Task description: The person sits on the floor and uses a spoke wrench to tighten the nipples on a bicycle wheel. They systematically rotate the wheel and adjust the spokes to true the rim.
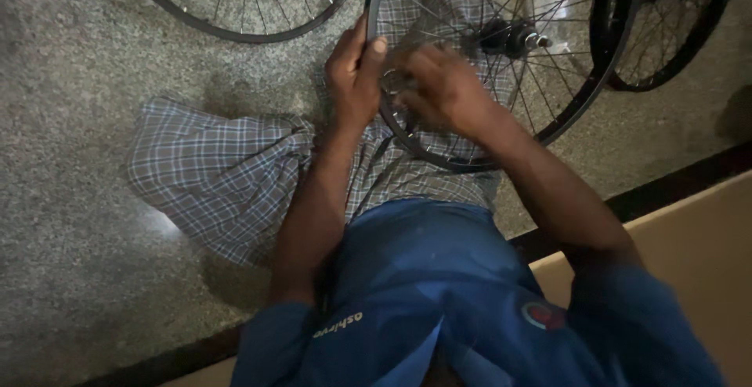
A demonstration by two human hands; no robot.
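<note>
The speckled stone floor [70, 66] is filling most of the view, running from nine o'clock up to twelve and across to three. A tan surface [697, 230] with a dark border strip is cutting across at four o'clock.

The person is sitting on that floor, the blue shirt [423, 277] taking up the six o'clock area and the checked cloth [219, 175] over the legs spreading out toward nine o'clock.

A black bicycle wheel [583, 93] is resting on the lap and rising toward one o'clock, its rim sweeping round thin spokes to a dark hub [509, 38] near twelve-thirty. A second wheel [235, 36] is lying on the floor at eleven o'clock, only its lower arc showing. A third wheel [674, 50] is lying at two o'clock, just beside the held one.

The left hand [352, 74] is sitting at twelve o'clock, fingers wrapped around the rim of the lap wheel and clamping it on its left edge, thumb pressing on top. The right hand [442, 89] is just beside it, at about half past twelve, reaching in among the spokes; it is blurred, the fingers curling together, and whether they are pinching a spoke or something small I cannot tell.
</note>
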